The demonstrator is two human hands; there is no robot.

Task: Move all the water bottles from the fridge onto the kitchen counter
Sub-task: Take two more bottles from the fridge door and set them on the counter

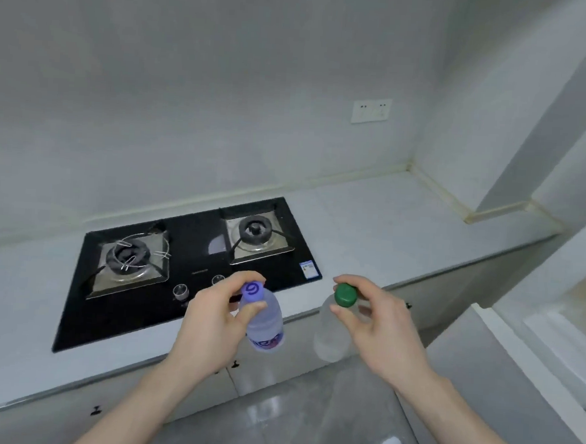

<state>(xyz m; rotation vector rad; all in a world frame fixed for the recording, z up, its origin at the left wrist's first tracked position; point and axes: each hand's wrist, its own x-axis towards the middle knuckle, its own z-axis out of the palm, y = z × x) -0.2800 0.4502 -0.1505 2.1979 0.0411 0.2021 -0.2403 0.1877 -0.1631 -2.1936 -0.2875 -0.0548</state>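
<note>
A: Where are the bottles relative to the fingers?

B: Each hangs below a hand, held by the neck just under the cap. The left hand (210,323) pinches the purple-capped bottle (264,323) with the thumb on the near side and the fingers curled over the far side of the cap. The right hand (378,326) does the same with the green-capped bottle (333,330), thumb near, fingers wrapped behind the cap.

A: And where are they in the room?

B: In the air, at the near edge of the kitchen counter (387,224), over the cabinet fronts (201,401) and the grey floor (307,411). Neither touches the counter. The two bottles sit side by side, apart from each other, the purple one left and the green one right.

A: What lies around them?

B: A black two-burner gas hob (185,270) is set into the counter just beyond the left hand; its knobs (181,291) sit close to that hand's fingers. Right of the hob the counter runs bare to the far corner. A white wall socket (371,110) is on the far wall. At the far right edge is a white appliance or frame, too blurred to name.

A: Anything in the way?

B: The hob takes up the counter ahead of the purple bottle; the stretch ahead of the green one is plain.

A: How far open are the fingers?

B: Closed round both necks, thumb and fingertips nearly meeting. The purple bottle shows a printed label; the green one looks clear and unlabelled.
</note>
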